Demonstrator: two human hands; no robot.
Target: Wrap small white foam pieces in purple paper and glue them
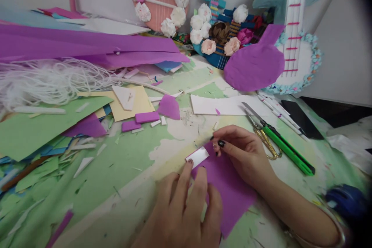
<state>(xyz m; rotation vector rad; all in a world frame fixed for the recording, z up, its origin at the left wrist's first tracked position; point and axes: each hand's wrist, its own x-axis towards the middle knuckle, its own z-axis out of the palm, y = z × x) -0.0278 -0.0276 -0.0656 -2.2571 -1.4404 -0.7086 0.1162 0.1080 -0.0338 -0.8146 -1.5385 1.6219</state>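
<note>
While pinned at both ends, white strip lies slantwise on purple paper; left hand fingertip pressing lower end, right hand pinching upper.

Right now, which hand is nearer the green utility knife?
The right hand: it lies just left of the green utility knife. The left hand is farther off, pressing the purple paper.

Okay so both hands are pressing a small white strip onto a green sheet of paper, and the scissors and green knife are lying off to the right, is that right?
Not quite. In the head view the sheet under the small white strip is purple, not green. The rest holds: the left hand and right hand both work at the strip, and the scissors and green knife lie to the right.
</note>
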